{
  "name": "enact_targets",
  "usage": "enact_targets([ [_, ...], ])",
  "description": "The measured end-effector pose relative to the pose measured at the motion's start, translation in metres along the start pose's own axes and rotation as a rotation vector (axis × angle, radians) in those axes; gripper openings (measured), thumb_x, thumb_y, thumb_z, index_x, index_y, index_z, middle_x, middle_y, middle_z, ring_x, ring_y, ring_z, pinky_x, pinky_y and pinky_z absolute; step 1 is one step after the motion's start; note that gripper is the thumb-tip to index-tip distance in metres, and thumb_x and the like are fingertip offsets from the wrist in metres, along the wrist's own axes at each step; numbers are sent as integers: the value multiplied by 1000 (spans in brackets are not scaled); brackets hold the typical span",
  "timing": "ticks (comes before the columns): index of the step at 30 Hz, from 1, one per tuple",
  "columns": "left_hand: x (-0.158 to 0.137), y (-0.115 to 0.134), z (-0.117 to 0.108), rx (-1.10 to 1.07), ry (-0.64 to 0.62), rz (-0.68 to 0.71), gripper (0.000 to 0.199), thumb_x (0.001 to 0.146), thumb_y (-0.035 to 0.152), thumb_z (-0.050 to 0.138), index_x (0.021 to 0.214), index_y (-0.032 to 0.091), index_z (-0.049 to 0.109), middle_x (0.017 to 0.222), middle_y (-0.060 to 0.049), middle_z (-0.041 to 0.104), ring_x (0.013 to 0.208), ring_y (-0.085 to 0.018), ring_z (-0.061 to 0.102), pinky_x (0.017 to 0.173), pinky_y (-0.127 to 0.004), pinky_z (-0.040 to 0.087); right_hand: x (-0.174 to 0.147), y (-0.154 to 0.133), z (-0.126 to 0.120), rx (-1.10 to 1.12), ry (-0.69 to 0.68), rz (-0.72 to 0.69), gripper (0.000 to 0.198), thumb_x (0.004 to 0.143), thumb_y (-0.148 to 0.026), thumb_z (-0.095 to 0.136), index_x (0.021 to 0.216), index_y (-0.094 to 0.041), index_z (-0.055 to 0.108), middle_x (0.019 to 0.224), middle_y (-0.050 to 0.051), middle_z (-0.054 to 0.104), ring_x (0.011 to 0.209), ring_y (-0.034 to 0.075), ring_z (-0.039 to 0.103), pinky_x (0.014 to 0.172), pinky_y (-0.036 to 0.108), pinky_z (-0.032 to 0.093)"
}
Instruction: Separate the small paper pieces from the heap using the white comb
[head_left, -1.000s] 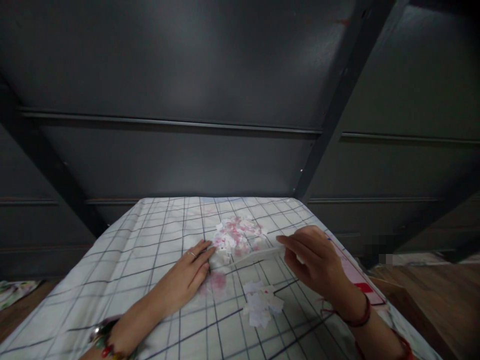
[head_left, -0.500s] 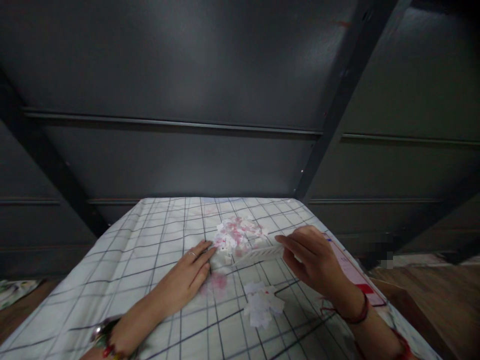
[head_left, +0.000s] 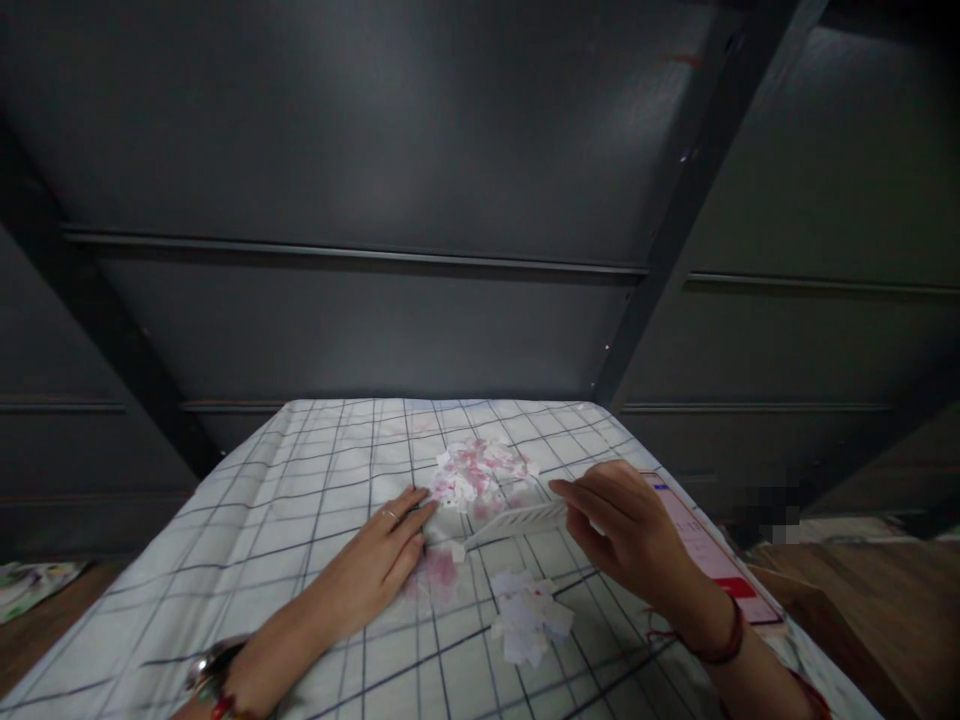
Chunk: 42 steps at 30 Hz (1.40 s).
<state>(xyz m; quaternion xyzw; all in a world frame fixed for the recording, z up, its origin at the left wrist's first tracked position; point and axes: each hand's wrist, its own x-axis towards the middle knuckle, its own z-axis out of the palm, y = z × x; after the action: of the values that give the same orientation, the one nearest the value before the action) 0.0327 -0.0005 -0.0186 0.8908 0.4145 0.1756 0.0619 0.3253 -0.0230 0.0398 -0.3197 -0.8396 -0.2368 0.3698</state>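
Observation:
My right hand (head_left: 622,520) is closed, thumb and fingers pinching the end of a slim white tool with slanted slots (head_left: 525,519); I cannot tell its exact kind. A small white paper piece (head_left: 455,551) sits at the tool's far tip. Beyond it lies a heap of paper scraps with pink stains (head_left: 480,472). My left hand (head_left: 394,545) rests flat on the cloth with fingers stretched out, its fingertips beside that heap's near left edge. Closer to me is a smaller pile of white paper pieces (head_left: 527,615), apart from both hands.
A white checked cloth (head_left: 322,500) with a pink stain (head_left: 439,573) covers the table. Under and beyond my right forearm lies a phone with a lit screen (head_left: 712,560). Dark metal panels (head_left: 375,330) stand behind the table. A cardboard box (head_left: 817,620) is at the right.
The white tool's tip has moved towards me and slightly left, away from the heap, and a paper piece now shows at it. My left hand stays flat. The view has shifted slightly.

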Motion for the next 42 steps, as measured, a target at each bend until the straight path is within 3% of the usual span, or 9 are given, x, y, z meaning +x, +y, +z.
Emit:
enact_targets([
  [9, 2, 10, -13, -49, -48, 93, 36, 97, 27, 32, 129, 23, 48, 143, -7, 38, 131, -24, 32, 104, -42, 33, 2, -1, 1, 22, -23, -16, 19, 83, -7, 45, 97, -16, 55, 70, 3, 57, 67, 16, 47, 61, 31, 41],
  [20, 1, 11, -14, -105, -7, 150, 31, 96, 22, 35, 123, 23, 50, 141, -6, 40, 130, -22, 32, 106, -42, 30, 3, -1, 0, -42, -18, -55, 21, 83, -7, 45, 99, -16, 55, 69, 3, 58, 66, 15, 47, 60, 30, 40],
  [29, 3, 11, -12, -96, -17, 149, 33, 95, 21, 35, 124, 21, 50, 141, -8, 39, 130, -24, 33, 105, -42, 32, 2, -3, -1, 36, -33, -47, 21, 82, -7, 47, 101, -14, 55, 73, 4, 60, 70, 15, 48, 64, 30, 42],
  [42, 3, 9, -11, -95, -9, 155, 34, 95, 22, 35, 125, 21, 50, 141, -8, 40, 130, -23, 33, 105, -42, 32, 4, 4, -6, -92, 11, -43, 17, 84, -9, 45, 95, -15, 55, 66, 3, 58, 65, 16, 46, 59, 31, 39],
])
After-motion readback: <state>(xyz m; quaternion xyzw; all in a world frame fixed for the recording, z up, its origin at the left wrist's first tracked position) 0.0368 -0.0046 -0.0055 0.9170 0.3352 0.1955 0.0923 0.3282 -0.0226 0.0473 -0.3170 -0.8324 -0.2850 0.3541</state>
